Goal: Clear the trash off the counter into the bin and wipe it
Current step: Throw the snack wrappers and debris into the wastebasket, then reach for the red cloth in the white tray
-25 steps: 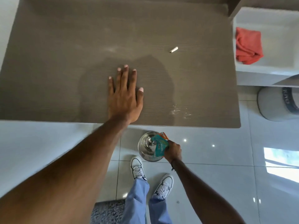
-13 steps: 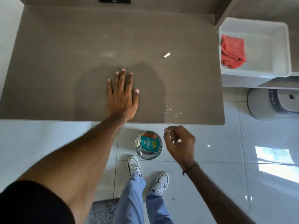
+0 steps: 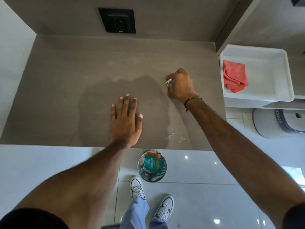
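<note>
My left hand [image 3: 126, 122] lies flat, fingers spread, on the grey-brown counter [image 3: 66, 90] near its front edge. My right hand [image 3: 180, 85] is curled over the counter's right part, fingertips pinched on a small white scrap [image 3: 168, 80]. White crumbs [image 3: 175, 135] lie near the front edge, right of my left hand. On the floor below the edge stands a round metal bin [image 3: 152, 176] holding a teal snack wrapper [image 3: 152, 164] and an orange one. A red cloth [image 3: 234, 78] lies folded in a white tray [image 3: 287, 76] to the right.
A black wall socket [image 3: 117, 20] sits in the back panel above the counter. A grey round stool or container [image 3: 279, 123] stands on the tiled floor at the right. My feet in white shoes [image 3: 137, 189] are just in front of the bin.
My right hand let go of the teal wrapper into the bin, rose from the floor and reached across the counter to the white scrap, closing on it. My left hand stayed flat.
</note>
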Demonstrator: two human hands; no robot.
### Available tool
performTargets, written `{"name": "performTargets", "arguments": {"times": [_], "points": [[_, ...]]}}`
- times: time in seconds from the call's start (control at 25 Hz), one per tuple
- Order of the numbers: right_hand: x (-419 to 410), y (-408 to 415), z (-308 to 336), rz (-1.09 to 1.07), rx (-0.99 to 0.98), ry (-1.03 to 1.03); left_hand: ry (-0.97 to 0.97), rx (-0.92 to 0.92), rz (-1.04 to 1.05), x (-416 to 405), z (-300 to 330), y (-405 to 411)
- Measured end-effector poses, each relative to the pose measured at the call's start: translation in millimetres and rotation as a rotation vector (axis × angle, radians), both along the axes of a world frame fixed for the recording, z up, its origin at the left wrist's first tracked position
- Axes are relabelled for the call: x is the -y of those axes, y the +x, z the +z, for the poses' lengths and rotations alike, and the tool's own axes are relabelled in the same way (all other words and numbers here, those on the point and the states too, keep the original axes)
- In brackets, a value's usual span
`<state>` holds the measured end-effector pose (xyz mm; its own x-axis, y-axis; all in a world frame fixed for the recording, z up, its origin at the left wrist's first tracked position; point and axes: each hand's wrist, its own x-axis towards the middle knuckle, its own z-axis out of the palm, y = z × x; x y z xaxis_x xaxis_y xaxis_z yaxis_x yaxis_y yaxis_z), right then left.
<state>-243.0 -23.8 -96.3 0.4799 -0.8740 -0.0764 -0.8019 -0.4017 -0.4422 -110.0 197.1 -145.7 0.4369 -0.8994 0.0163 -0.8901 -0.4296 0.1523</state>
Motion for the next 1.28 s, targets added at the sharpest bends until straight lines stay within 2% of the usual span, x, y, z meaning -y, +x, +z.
{"name": "performTargets", "arguments": {"times": [0.16, 0.32, 0.4, 0.48, 0.56, 0.6, 0.76, 0.92, 1.0, 1.12, 1.28], "points": [[5.1, -4.6, 5.0, 0.038, -0.063, -0.041, 0.012, -0.002, 0.002, -0.7, 1.4, -0.3], [-28.1, -27.2, 14.4, 0.072, -0.126, -0.067, 0.002, -0.009, -0.009, 0.5, 1.5, 0.9], [-58.4, -45.2, 21.8, -0.024, 0.002, -0.046, 0.002, -0.003, -0.013, 0.6, 0.3, 0.4], [-101.8, -64.3, 27.8, -0.114, 0.264, -0.115, 0.006, -0.001, -0.01, 0.5, 0.0, 0.6], [-159.0, -81.0, 24.7, -0.122, 0.455, -0.155, -0.002, -0.01, -0.003, 1.0, 1.1, 0.9], [-190.8, -89.6, 16.2, -0.112, 0.482, -0.122, -0.007, -0.013, -0.003, 0.2, 1.7, 0.1], [-278.1, -113.5, -49.3, -0.111, 0.323, 0.105, -0.014, -0.011, 0.005, -0.1, 0.9, -1.0], [-293.8, -113.2, -101.8, -0.18, 0.018, 0.297, -0.026, -0.005, -0.001, 2.3, -1.6, 0.8], [-295.7, -115.5, -109.5, -0.203, -0.02, 0.324, -0.024, 0.002, -0.013, 2.3, -3.2, 2.7], [-290.5, -125.0, -92.6, -0.221, 0.003, 0.26, -0.026, -0.023, -0.007, -0.5, -6.3, 2.2], [-268.4, -136.4, -18.3, -0.268, 0.018, 0.12, 0.039, -0.132, -0.045, 0.6, 31.6, 7.2]]}}
